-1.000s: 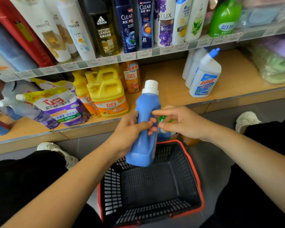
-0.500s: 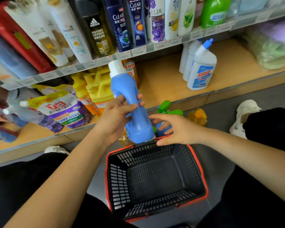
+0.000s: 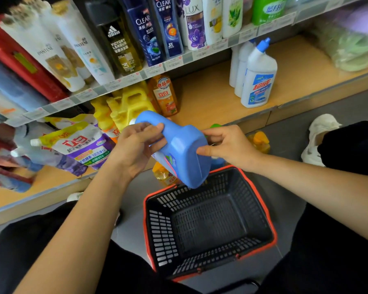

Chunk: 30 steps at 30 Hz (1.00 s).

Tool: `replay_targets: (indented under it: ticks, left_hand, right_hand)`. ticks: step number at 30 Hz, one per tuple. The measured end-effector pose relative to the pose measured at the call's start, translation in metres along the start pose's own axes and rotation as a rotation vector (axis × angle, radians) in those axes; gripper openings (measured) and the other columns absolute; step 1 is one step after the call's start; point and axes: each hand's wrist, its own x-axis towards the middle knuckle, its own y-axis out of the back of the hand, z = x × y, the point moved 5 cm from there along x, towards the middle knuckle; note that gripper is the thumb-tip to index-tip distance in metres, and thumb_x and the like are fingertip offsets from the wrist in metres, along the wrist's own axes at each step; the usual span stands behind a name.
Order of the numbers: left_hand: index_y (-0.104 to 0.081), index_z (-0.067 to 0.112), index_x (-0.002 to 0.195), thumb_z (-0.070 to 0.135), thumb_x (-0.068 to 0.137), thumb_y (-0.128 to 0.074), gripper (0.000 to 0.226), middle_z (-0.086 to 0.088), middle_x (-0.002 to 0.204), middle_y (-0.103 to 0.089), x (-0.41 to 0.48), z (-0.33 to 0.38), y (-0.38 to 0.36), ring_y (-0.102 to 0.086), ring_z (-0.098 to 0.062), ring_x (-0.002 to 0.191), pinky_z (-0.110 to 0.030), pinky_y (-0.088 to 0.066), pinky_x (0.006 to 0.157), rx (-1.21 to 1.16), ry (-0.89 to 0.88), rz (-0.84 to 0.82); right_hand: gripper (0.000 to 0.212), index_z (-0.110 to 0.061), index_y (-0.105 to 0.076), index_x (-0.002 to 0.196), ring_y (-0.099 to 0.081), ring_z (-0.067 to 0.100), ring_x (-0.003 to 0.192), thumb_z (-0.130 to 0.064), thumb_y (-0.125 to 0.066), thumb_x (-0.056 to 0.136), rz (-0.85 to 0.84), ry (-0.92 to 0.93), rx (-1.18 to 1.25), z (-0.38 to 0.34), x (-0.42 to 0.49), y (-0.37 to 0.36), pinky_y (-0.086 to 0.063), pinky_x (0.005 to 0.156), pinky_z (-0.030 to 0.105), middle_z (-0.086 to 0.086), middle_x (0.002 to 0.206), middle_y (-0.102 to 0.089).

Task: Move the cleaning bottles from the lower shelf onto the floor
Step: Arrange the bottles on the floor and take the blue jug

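A blue detergent bottle (image 3: 179, 147) hangs tilted in the air, cap pointing left and away, base toward me above the basket's far rim. My left hand (image 3: 136, 145) grips its neck and my right hand (image 3: 227, 145) presses on its base side. On the lower shelf (image 3: 210, 98) stand yellow jugs (image 3: 128, 107), an orange bottle (image 3: 165, 96), white bottles with blue caps (image 3: 258, 77) and refill pouches (image 3: 79, 143). On the floor behind the blue bottle sit orange bottles (image 3: 260, 141), partly hidden, and a green cap (image 3: 215, 125).
A black basket with a red rim (image 3: 149, 230) sits on the grey floor between my knees. The upper shelf (image 3: 174, 60) carries shampoo bottles. My white shoes (image 3: 319, 134) rest by the shelf base, right and left.
The blue bottle has tipped from upright to nearly lying, cap swinging left and down. My right hand has come up from below it onto its base.
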Motion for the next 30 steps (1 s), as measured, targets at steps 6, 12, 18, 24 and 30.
replay_targets:
  ticks: [6, 12, 18, 24, 30]
  left_hand:
    - [-0.075, 0.003, 0.068, -0.003, 0.093, -0.061, 0.029, -0.005, 0.069, -0.074, 0.003, -0.004, 0.002, -0.074, -0.014, 0.067, -0.017, -0.056, 0.057, -0.186, 0.028, 0.137]
    - [-0.064, -0.005, 0.098, 0.0, 0.095, -0.062, 0.006, -0.012, 0.082, -0.076, 0.009, -0.002, 0.002, -0.077, -0.02, 0.077, -0.022, -0.06, 0.063, -0.401, 0.019, 0.248]
    - [-0.064, -0.003, 0.1, 0.0, 0.094, -0.063, 0.006, -0.01, 0.079, -0.076, 0.008, -0.001, -0.001, -0.077, -0.019, 0.074, -0.02, -0.058, 0.061, -0.439, 0.002, 0.243]
    - [-0.062, 0.0, 0.093, -0.003, 0.092, -0.064, 0.003, -0.012, 0.085, -0.073, 0.007, -0.01, -0.002, -0.075, -0.022, 0.08, -0.024, -0.061, 0.066, -0.388, -0.022, 0.237]
    - [-0.064, 0.001, 0.088, -0.007, 0.095, -0.056, 0.013, -0.011, 0.094, -0.073, 0.004, -0.02, -0.015, -0.074, -0.024, 0.085, -0.025, -0.061, 0.067, -0.376, 0.016, 0.155]
  right_hand:
    - [0.03, -0.028, -0.071, 0.1, -0.068, -0.009, 0.088, -0.009, -0.081, 0.08, 0.147, 0.012, -0.048, -0.008, 0.012, 0.008, -0.051, 0.079, 0.011, -0.024, 0.086, -0.075]
    - [0.068, -0.019, -0.034, 0.154, -0.051, -0.003, 0.126, -0.016, -0.068, 0.094, 0.179, -0.033, -0.093, 0.005, -0.015, -0.011, -0.044, 0.105, 0.021, -0.01, 0.145, -0.047]
    - [0.098, -0.025, 0.008, 0.159, 0.007, 0.003, 0.153, -0.013, -0.066, 0.096, -0.006, -0.068, -0.2, 0.021, -0.046, -0.055, -0.008, 0.119, 0.015, -0.01, 0.167, 0.011]
    - [0.095, -0.038, 0.0, 0.156, 0.002, 0.009, 0.155, -0.01, -0.067, 0.095, -0.031, -0.063, -0.065, 0.026, -0.063, -0.06, -0.017, 0.125, 0.049, -0.011, 0.168, 0.006]
    - [0.096, -0.051, -0.013, 0.152, -0.018, 0.011, 0.153, -0.014, -0.074, 0.087, 0.077, 0.1, -0.089, 0.003, -0.055, -0.035, -0.027, 0.123, 0.045, -0.03, 0.16, -0.013]
